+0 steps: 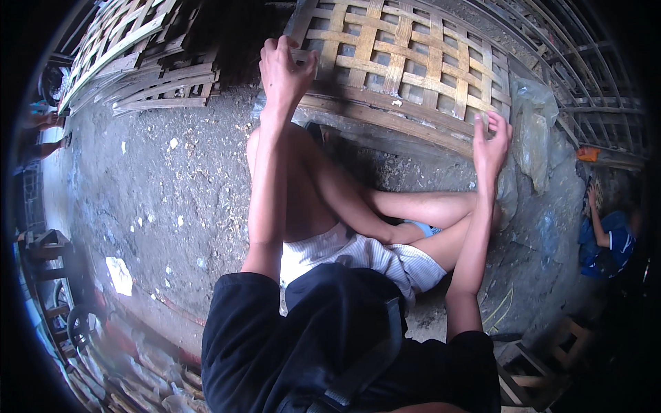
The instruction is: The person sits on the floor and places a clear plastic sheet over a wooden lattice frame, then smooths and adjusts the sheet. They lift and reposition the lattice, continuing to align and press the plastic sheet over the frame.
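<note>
At the far left, a stack [165, 86] of slatted pieces is seen on the ground, well apart from the work. The left hand [286, 76] is held at the panel's near left corner, fingers curled, thumb set apart from them; whether the edge is touched cannot be told. The woven panel [397, 58] lies in front of the crossed legs, with boards [385, 115] along its near edge. The right hand [490, 144] is placed at the near right corner, fingers bent and parted from the thumb; contact cannot be told there either, and nothing is clearly held. Beside it, a plastic sheet [531, 131] is spread. For good handling, the outer strips are best taken at both corners, pressed evenly and squared to the boards; pulling on single strips is best avoided, since the weave could be loosened.
</note>
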A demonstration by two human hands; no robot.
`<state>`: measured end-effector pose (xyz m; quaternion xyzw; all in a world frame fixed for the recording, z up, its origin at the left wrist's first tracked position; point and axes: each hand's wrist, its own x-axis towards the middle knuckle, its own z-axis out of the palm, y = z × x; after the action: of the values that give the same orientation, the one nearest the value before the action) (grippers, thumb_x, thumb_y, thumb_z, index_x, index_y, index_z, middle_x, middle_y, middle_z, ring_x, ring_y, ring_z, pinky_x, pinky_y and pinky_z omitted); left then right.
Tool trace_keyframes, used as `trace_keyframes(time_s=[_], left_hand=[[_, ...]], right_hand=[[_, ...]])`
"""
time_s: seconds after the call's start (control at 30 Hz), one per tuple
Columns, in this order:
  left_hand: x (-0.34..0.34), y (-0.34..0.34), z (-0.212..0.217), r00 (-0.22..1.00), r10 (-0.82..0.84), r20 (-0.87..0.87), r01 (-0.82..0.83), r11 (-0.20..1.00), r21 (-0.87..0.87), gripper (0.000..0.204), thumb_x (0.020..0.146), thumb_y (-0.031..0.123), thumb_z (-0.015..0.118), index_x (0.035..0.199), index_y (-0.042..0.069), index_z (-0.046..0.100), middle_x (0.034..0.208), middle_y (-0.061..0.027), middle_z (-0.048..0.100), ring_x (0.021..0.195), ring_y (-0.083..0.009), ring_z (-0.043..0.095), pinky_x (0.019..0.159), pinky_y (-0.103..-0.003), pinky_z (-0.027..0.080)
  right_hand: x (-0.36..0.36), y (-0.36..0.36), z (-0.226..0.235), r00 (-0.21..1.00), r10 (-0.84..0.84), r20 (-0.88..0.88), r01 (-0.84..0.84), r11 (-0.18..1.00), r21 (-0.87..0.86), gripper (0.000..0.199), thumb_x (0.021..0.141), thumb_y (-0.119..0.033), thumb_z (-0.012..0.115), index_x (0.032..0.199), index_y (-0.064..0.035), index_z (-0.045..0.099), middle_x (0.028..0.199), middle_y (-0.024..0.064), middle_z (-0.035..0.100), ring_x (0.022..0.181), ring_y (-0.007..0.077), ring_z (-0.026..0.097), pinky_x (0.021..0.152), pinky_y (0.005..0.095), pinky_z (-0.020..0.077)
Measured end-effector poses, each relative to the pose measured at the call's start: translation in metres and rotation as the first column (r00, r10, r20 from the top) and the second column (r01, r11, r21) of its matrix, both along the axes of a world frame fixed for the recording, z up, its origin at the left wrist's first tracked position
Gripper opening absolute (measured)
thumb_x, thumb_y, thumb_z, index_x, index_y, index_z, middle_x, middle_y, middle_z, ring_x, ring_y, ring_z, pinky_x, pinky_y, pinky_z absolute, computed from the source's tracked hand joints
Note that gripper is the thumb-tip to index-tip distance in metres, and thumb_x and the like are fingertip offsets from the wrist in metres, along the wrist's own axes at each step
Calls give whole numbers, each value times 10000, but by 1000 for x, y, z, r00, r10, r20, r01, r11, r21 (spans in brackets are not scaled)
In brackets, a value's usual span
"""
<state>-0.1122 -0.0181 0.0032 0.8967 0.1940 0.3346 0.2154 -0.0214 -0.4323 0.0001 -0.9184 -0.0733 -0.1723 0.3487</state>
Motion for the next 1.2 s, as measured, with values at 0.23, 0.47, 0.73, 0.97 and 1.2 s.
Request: trace_keyframes(time_s=[0.23, 0.47, 0.73, 0.97, 1.2], left_hand=[[25, -54, 3, 967, -253, -13, 253, 964, 81, 311, 850, 222, 788, 1062, 37, 654, 1077, -171, 608, 1057, -357, 601, 892, -477, 482], [24, -66, 3, 962, -273, 12, 272, 960, 72, 299, 862, 215, 763, 1063, 25, 650, 1049, -173, 621, 1028, -359, 615, 890, -466, 478], [23, -70, -3, 946, -324, -3, 323, 941, 105, 281, 882, 207, 751, 1055, 13, 644, 1065, -178, 631, 1024, -363, 614, 890, -484, 496], [15, -76, 0, 874, -481, -67, 483, 876, 16, 212, 901, 225, 752, 1000, 46, 701, 1027, -167, 652, 1019, -366, 618, 916, -473, 497], [24, -120, -9, 905, -314, -286, 374, 909, 184, 279, 872, 395, 786, 930, 125, 821, 928, -137, 725, 991, -336, 682, 896, -522, 490]], right_hand=[[-63, 132, 15, 955, 297, 18, -271, 895, -355, 446, 949, -400, 743, 1226, -50, 720, 1257, 156, 575, 1213, 342, 516, 1025, 513, 400], [-64, 135, -15, 939, 327, 106, -314, 941, -122, 185, 867, -156, 821, 1052, -138, 817, 1144, 29, 678, 1065, 254, 605, 973, 465, 417], [-65, 117, -23, 922, 281, 266, -267, 960, -88, 161, 858, -63, 807, 1012, -105, 810, 1011, 34, 712, 955, 228, 650, 914, 385, 451], [-70, -169, -44, 908, -317, 275, 293, 948, 126, 117, 928, -65, 752, 1032, -19, 776, 983, 139, 708, 893, 249, 698, 840, 364, 566], [-263, -408, -100, 298, -894, -336, 248, 412, -877, 586, 891, -280, 734, 1398, -23, 591, 1391, 231, 627, 1302, 394, 602, 1025, 623, 486]])
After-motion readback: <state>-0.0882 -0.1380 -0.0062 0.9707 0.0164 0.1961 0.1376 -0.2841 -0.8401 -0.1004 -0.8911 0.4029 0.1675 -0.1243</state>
